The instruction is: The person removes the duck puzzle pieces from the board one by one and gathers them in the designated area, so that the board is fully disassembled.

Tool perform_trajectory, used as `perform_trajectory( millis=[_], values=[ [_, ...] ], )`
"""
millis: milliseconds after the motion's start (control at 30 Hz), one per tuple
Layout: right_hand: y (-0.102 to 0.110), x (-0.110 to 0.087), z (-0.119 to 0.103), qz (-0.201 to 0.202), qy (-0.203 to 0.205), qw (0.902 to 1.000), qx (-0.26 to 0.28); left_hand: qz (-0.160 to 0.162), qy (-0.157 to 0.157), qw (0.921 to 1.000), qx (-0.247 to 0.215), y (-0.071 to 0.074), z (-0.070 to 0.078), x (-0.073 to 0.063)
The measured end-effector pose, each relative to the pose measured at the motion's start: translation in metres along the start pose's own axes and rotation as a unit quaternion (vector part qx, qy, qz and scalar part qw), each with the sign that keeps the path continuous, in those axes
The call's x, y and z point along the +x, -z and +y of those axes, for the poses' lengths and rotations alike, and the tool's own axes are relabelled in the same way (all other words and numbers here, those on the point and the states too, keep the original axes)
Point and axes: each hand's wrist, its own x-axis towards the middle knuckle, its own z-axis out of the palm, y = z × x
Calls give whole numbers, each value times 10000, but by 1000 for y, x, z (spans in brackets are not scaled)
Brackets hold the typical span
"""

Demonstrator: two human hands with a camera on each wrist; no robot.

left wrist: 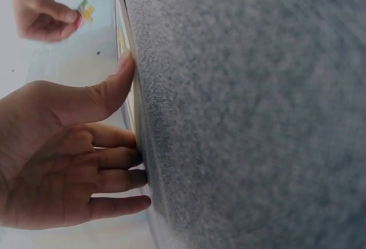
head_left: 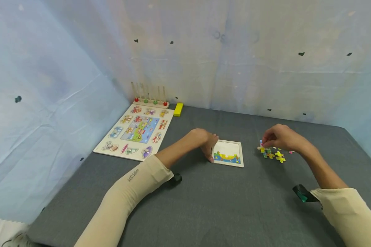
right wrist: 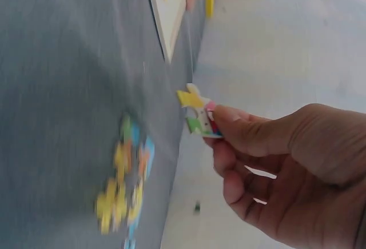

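- Right hand (head_left: 281,138): thumb and forefinger pinch one puzzle piece (right wrist: 199,117); remaining fingers curl loosely behind.
- Held piece: raised off the desk (head_left: 204,199), right of the tray; yellow, white, green and red areas visible in the right wrist view.
- Left hand (head_left: 208,142): fingers extended, thumb apart from them; touches the left side of the puzzle tray (head_left: 227,147), thumb at its near left corner.
- Tray: flat on desk, between the two hands. Near half carries a yellow and blue picture section; far half shows pale base.
- Loose pieces (head_left: 279,156): clustered on desk beneath the right hand, apart from the tray; mostly yellow, some blue, green and orange. Some are hidden by the hand in the head view.
- Far left of desk: large picture board (head_left: 143,110) with peg stand (head_left: 151,104) at its far edge, red and green beads on the pegs; yellow block (head_left: 178,109) just beside.
- Pale cloth (head_left: 235,51) hangs behind.
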Motion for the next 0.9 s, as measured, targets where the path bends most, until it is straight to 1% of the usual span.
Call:
perform_trajectory(
  millis=[133, 233, 333, 433, 567, 667, 767, 900],
  values=[
    [11, -20, 30, -117, -434, 9989, -118, -66, 79, 9999, 37, 1, 1, 0],
    [15, -31, 50, -336, -720, 9968, -105, -104, 129, 9998, 70, 1, 2, 0],
    [14, -38, 66, -614, -917, 9939, -12, -66, 101, 9999, 109, 1, 2, 0],
    [11, -41, 77, -801, -1092, 9906, 182, -11, 100, 9999, 71, 1, 2, 0],
    [6, -43, 85, -887, -1198, 9879, 422, -54, 112, 9999, -3, 1, 3, 0],
    [5, -44, 88, -880, -1286, 9870, 400, -105, 97, 9999, 7, 1, 4, 0],
    [6, -44, 87, -880, -1481, 9844, 367, -103, 114, 9999, 29, 2, 3, -1],
    [7, -43, 85, -1073, -1739, 9785, 295, -113, 129, 9999, 8, 2, 3, -1]
  ],
)
